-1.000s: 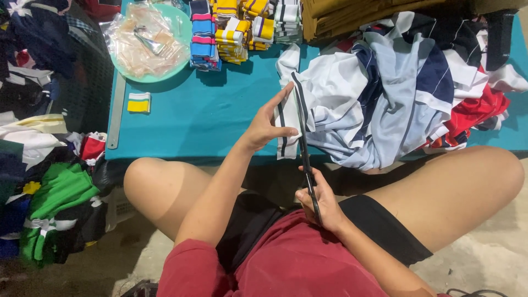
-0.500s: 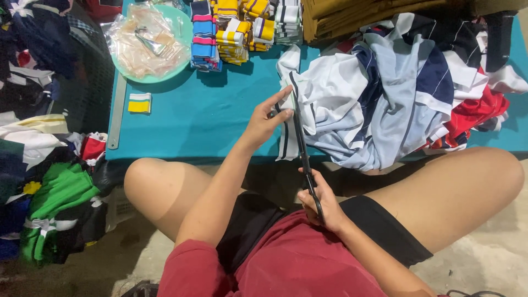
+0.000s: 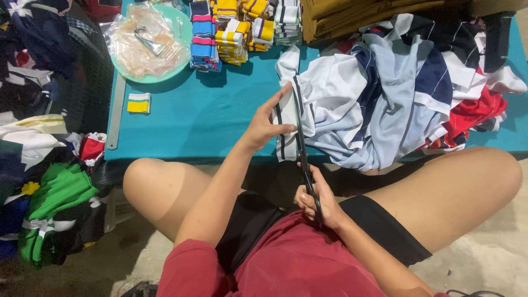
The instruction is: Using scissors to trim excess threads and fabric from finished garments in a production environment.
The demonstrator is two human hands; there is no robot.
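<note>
White, dark-striped collar strip [image 3: 287,124] held taut at near edge of teal table [image 3: 209,118], beside heaped jerseys [image 3: 396,93]. Left hand [image 3: 264,125] pinching strip; right hand [image 3: 319,201] clenched on scissors [image 3: 303,159]. Cutting apparently under way; next likely calls for steady tension.

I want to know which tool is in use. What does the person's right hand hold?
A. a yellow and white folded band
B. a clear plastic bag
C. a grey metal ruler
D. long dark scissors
D: the right hand grips the long dark scissors, whose blades run up along the white striped cloth strip held by the left hand.
</note>
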